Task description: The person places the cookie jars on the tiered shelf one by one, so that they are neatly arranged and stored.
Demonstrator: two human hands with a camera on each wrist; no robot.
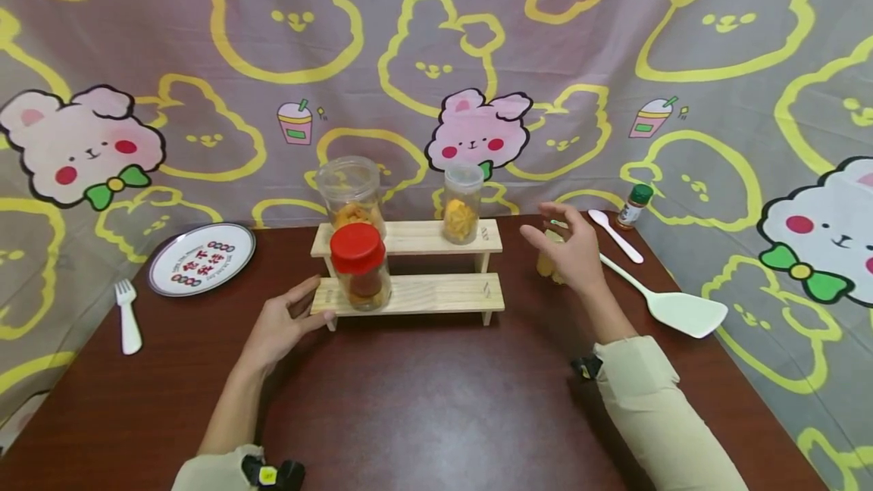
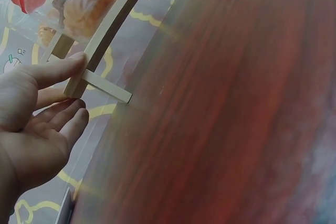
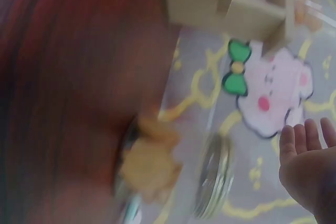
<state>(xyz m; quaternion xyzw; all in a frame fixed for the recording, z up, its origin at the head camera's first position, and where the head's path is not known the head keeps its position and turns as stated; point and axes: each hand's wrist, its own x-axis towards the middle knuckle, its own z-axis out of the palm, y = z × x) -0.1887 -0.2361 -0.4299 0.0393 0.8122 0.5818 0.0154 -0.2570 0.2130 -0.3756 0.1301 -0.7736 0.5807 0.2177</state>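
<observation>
A two-tier wooden shelf (image 1: 436, 292) stands on the table. My left hand (image 1: 283, 328) grips the left end of its lower tier, thumb against the front edge. Beside that hand, a clear jar with a red lid (image 1: 360, 267) and brown food inside stands on the lower tier. The upper tier carries a wide clear jar (image 1: 351, 192) and a smaller clear jar (image 1: 461, 207) of yellow snacks. My right hand (image 1: 573, 252) is off the shelf's right side, fingers spread. Partly hidden behind it is a jar of pale biscuits (image 3: 149, 169), blurred in the right wrist view.
To the left lie a white plate (image 1: 203, 259) and a white fork (image 1: 128, 317). On the right are a white spatula (image 1: 685, 313), a white spoon (image 1: 617, 237) and a green-capped bottle (image 1: 634, 207). A patterned cloth (image 1: 409, 112) hangs close behind the table.
</observation>
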